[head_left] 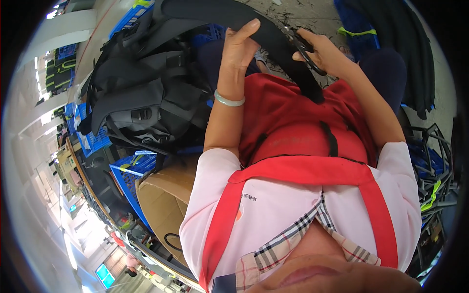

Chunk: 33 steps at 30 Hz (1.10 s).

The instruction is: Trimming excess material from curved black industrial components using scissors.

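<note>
A long black padded strap [281,49] curves across my lap, its lower end lying on my red apron [288,132]. My left hand [241,45], a pale bangle on its wrist, grips the strap's edge with the thumb on top; the other fingers are mostly hidden. My right hand [322,51] is closed round the black handles of a pair of scissors [309,57]. The scissors' blades point up and left, close against the strap's right edge. Whether they touch the fabric I cannot tell.
A heap of black straps and bag parts [146,93] lies to my left. Beside it stand an open cardboard box [163,195] and blue crates [129,183]. Black fabric [410,53] hangs over a blue crate on my right. Dark scraps [312,10] litter the floor ahead.
</note>
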Motion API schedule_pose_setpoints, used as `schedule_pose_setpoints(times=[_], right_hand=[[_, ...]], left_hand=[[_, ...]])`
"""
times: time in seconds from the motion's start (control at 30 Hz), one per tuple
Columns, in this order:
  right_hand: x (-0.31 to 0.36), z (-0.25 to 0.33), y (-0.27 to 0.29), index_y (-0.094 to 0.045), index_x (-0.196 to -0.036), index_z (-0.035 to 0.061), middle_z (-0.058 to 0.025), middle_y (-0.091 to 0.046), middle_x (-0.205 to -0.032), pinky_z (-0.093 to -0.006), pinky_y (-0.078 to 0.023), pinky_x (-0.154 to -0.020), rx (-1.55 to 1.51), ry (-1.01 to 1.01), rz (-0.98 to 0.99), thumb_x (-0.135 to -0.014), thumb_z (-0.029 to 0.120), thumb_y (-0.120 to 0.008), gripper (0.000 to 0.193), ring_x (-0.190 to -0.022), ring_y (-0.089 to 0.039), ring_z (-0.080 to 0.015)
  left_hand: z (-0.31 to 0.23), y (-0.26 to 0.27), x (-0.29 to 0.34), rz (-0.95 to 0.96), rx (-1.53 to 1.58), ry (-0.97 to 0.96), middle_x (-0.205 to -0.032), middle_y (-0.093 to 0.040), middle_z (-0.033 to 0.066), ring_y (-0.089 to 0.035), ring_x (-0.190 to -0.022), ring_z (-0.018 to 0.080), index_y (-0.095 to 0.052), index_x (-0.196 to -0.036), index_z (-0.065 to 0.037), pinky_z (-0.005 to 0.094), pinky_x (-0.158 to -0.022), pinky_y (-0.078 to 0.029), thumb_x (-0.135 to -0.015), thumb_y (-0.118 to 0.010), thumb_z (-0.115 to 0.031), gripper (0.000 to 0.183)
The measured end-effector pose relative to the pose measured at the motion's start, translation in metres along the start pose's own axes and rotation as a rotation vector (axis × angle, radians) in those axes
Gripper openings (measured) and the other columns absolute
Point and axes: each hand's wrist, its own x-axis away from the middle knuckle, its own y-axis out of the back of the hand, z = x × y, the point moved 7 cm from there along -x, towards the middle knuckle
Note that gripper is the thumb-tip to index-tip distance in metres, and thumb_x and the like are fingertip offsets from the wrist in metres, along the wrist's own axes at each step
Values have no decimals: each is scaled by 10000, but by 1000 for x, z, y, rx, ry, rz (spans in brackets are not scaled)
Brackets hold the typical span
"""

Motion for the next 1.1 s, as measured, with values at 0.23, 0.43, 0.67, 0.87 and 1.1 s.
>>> schedule_pose_setpoints(times=[0.23, 0.43, 0.67, 0.87, 1.1], right_hand=[[-2, 7, 5, -490, -1055, 12, -181, -532, -677, -385, -402, -575, 63, 56, -101, -802, 412, -686, 512, -580, -440, -295], [-2, 1, 4, -455, -1043, 4, -199, -528, -732, -393, -408, -610, 57, -12, -2, -790, 398, -692, 525, -676, -515, -341], [6, 21, 9, -474, -1028, 18, -172, -568, -723, -404, -426, -596, 64, 97, -14, -787, 471, -675, 552, -677, -565, -363], [2, -8, -3, -490, -983, 17, -120, -475, -610, -352, -374, -513, -65, -54, 18, -813, 430, -669, 481, -527, -429, -248], [1, 9, 3, -502, -946, 6, -52, -401, -573, -302, -312, -450, 15, 190, -158, -851, 345, -660, 386, -482, -364, -112]], left_hand=[[6, -4, 0, 64, 16, 36, -1013, -645, 65, -605, -999, 227, -640, -995, -70, 405, -905, -473, -786, -670, 7, 225], [9, 1, 0, 53, 19, 58, -1007, -640, 61, -606, -984, 228, -633, -992, -71, 406, -914, -469, -788, -668, 5, 221], [7, -4, 2, 34, 41, 60, -995, -644, 61, -607, -983, 227, -641, -983, -78, 397, -916, -470, -793, -658, 12, 210], [11, 3, 3, 55, 60, 65, -1016, -641, 62, -606, -989, 229, -640, -995, -80, 397, -920, -466, -796, -653, 13, 220], [12, -1, 3, 85, 6, 69, -1030, -640, 69, -601, -1001, 227, -630, -1019, -64, 401, -922, -467, -800, -652, 7, 231]])
